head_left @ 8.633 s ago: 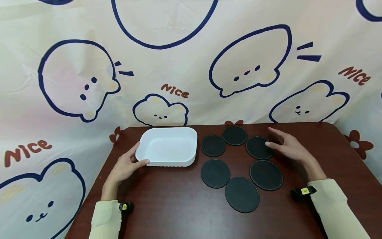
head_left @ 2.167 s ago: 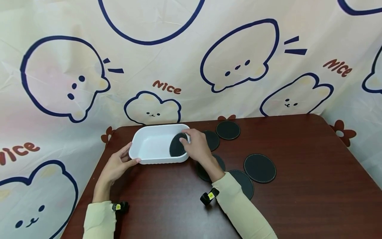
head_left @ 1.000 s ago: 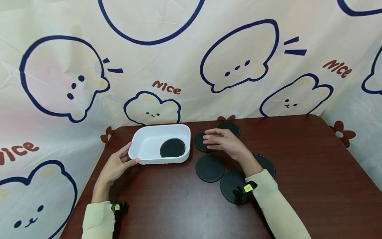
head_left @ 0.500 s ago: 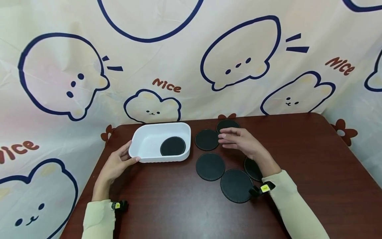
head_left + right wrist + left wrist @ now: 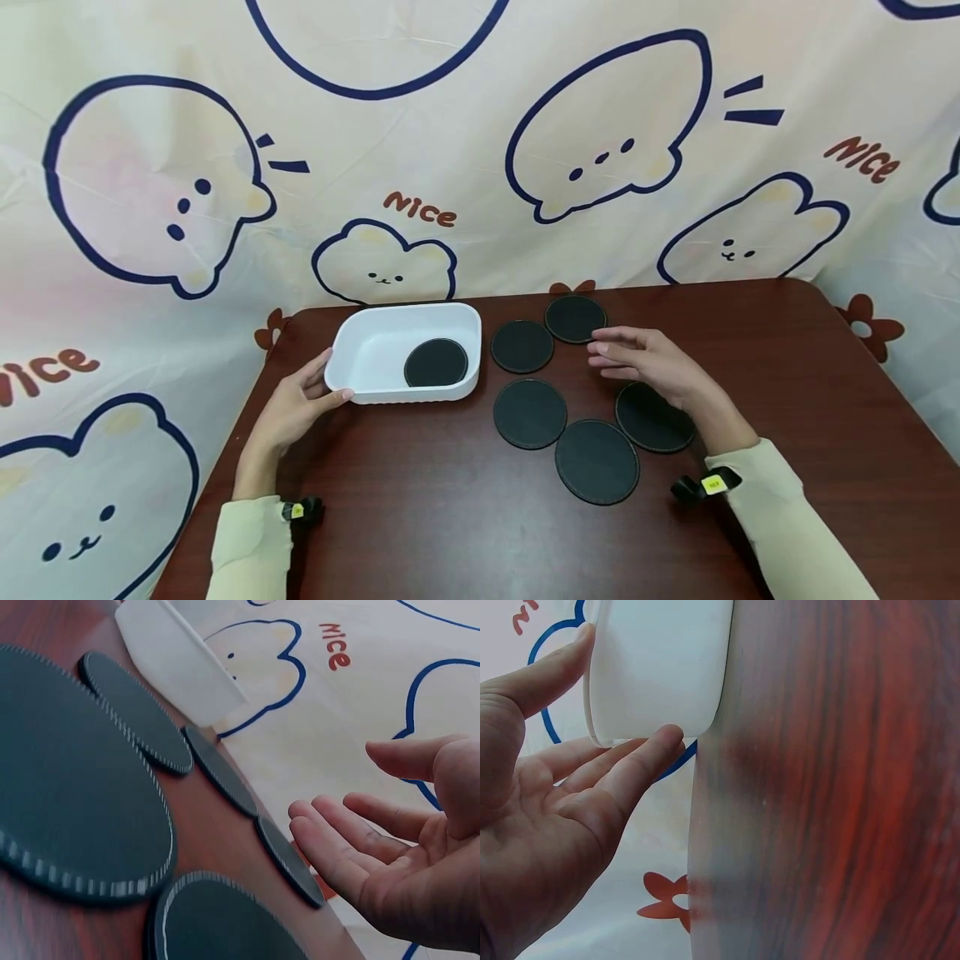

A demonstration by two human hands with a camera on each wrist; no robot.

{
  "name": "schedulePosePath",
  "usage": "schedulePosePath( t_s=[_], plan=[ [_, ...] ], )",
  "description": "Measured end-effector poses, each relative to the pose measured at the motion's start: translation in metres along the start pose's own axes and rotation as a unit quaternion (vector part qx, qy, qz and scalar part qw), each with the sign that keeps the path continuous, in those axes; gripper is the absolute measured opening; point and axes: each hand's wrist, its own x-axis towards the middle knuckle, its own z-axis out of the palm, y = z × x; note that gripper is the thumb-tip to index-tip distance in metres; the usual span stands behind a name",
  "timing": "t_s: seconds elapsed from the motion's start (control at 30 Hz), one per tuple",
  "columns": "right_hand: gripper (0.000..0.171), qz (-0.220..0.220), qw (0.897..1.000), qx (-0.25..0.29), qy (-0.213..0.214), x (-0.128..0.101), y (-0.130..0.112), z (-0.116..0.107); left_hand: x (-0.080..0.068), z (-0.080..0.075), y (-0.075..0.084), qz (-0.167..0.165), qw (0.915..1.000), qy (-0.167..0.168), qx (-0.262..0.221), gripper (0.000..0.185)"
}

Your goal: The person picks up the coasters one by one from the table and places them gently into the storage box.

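A white plastic container stands at the table's back left, with one black round coaster lying inside toward its right end. My left hand holds the container's left end, thumb at the front corner and fingers along the side; the left wrist view shows the thumb at the rim. Several more black coasters with stitched edges lie flat to the right, among them one at the back and one at the front. My right hand hovers over the right-hand coaster, fingers loosely extended, holding nothing.
The dark brown wooden table reaches back to a cream curtain printed with blue-outlined bears. Bare tabletop shows in front of the container and to the right of the coasters.
A coaster was carried by my right hand from the right of the group into the container and let go. The right hand has since drawn back rightward, empty. My left hand stays at the container.
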Motion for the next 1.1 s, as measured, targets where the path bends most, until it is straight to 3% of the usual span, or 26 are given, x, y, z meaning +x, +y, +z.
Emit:
schedulePosePath(
  t_s=[0.77, 0.9, 1.1],
  plan=[
    [0.066, 0.006, 0.998, -0.05, 0.04, -0.046, 0.023, -0.042, 0.0, 0.001, 0.001, -0.008, 0.9999, 0.0, -0.007, 0.098],
    [0.061, -0.006, 0.991, -0.116, 0.06, -0.056, 0.024, -0.048, -0.001, 0.001, 0.0, -0.005, 1.0, 0.001, -0.006, 0.099],
    [0.059, -0.012, 0.967, -0.242, 0.076, -0.069, 0.027, -0.053, 0.0, 0.001, -0.001, -0.004, 1.0, 0.002, -0.006, 0.098]
  ],
)
